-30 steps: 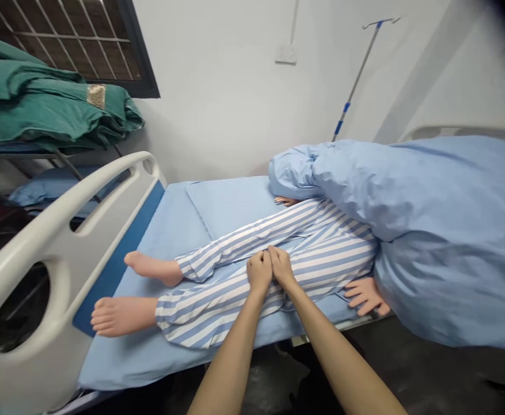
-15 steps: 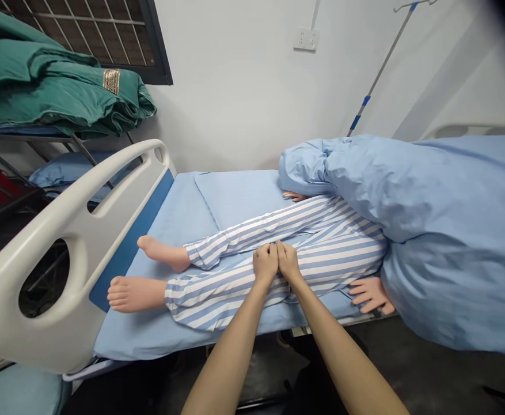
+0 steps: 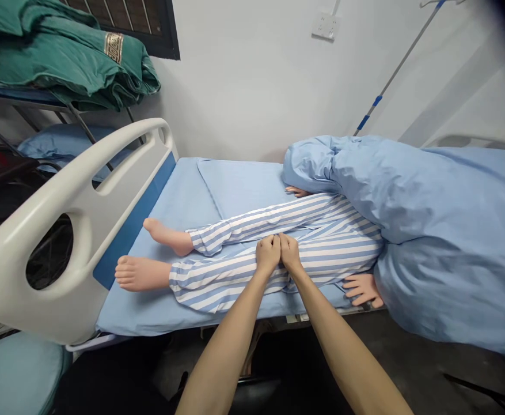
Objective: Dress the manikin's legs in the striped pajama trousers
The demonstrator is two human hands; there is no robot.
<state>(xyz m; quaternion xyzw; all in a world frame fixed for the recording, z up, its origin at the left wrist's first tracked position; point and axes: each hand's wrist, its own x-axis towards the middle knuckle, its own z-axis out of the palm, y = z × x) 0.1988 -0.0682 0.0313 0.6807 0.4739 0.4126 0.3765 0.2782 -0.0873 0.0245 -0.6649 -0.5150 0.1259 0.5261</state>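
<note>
A manikin in blue-and-white striped pyjama trousers (image 3: 321, 242) lies on a hospital bed (image 3: 178, 202). Its bare feet (image 3: 142, 272) point left toward the white footboard (image 3: 75, 213). A light blue quilt (image 3: 429, 219) covers its upper body; one manikin hand (image 3: 362, 289) shows at the near bed edge. My left hand (image 3: 268, 253) and my right hand (image 3: 290, 252) are side by side, both fisted and pinching the striped trouser fabric on the near thigh.
A rack at the far left holds folded green blankets (image 3: 62, 52) above a blue pillow (image 3: 57, 150). An IV pole (image 3: 390, 75) leans by the white wall. A teal cushion (image 3: 14, 374) sits at the bottom left. Dark floor lies below the bed.
My view has dropped and shifted, so the bed sits a little higher and further right in frame. Both hands stay together on the trouser fabric at the thigh.
</note>
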